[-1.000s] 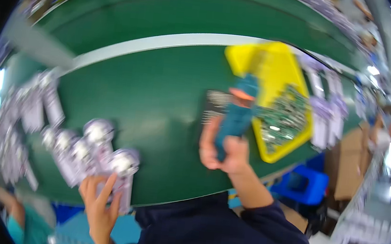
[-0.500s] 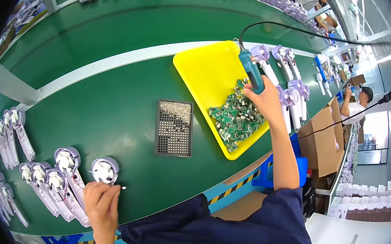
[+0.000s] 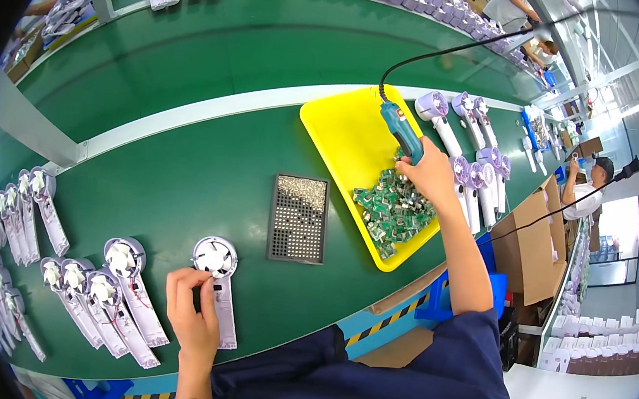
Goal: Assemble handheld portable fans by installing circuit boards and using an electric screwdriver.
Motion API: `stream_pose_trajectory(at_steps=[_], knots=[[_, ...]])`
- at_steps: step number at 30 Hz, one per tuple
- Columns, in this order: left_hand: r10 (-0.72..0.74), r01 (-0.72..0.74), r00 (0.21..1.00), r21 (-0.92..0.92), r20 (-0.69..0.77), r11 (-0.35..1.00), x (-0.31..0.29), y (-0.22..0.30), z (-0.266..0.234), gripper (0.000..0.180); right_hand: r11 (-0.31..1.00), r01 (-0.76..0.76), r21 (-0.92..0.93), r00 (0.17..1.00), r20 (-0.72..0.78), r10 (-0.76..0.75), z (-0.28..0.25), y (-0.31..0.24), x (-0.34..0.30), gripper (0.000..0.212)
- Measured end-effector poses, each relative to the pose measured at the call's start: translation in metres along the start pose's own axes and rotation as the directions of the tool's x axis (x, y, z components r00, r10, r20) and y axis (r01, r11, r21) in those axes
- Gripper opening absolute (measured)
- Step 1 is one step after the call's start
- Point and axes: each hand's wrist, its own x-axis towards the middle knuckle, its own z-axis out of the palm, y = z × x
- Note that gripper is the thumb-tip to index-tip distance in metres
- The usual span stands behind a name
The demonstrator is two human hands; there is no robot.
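My right hand [image 3: 431, 171] is wrapped round a teal electric screwdriver [image 3: 402, 132] with a black cord, held above the yellow tray [image 3: 342, 114]. Green circuit boards [image 3: 396, 211] lie heaped in that tray. On the green table in front of me lies a handheld fan [image 3: 223, 318] with white blades and an open lilac handle. My left hand [image 3: 194, 315] is closed in a pinch at the lower edge of the fan's round head; whatever is between the fingertips is too small to make out. Right of the fan sits a black screw tray [image 3: 299, 219] with small silvery pieces in its holes.
Several opened fans [image 3: 111, 294] lie at the left, with more [image 3: 14, 214] beyond them. Assembled fans [image 3: 480, 150] stand right of the yellow tray. A cardboard box [image 3: 530, 237] and a blue stool [image 3: 432, 313] are off the table's right side. Another person [image 3: 589, 189] works farther right.
My left hand has moved right and up to the fan's head, and the fan's handle now shows. The screwdriver, still in my right hand, is tilted more; the whole view has shifted slightly.
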Motion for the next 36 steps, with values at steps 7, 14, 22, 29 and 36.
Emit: stream_pose_trajectory(at_steps=[7,14,22,29,36], knots=[[-0.09,0.088,0.995,-0.042,-0.042,0.995,0.002,-0.002,0.005,0.023,0.896,0.045,0.441,0.992,-0.129,0.014,-0.019,-0.024,-0.028,0.028],[0.232,-0.242,0.969,-0.124,-0.085,0.962,0.024,0.048,-0.011,0.036,0.303,-0.298,0.905,0.925,0.353,-0.143,-0.043,-0.123,-0.121,0.028],[0.185,-0.076,0.956,-0.414,0.23,0.907,0.044,0.04,-0.007,0.036,0.266,-0.455,0.85,0.804,0.52,-0.287,-0.023,-0.165,-0.16,0.029],[-0.1,0.329,0.942,-0.817,0.322,0.473,0.029,0.034,0.002,0.026,0.122,-0.235,0.964,0.892,0.264,-0.366,-0.005,-0.178,-0.182,0.045],[-0.084,0.394,0.918,-0.869,0.388,0.3,0.032,0.039,-0.003,0.025,0.099,-0.013,0.995,0.932,0.048,-0.36,-0.001,-0.179,-0.19,0.048]])
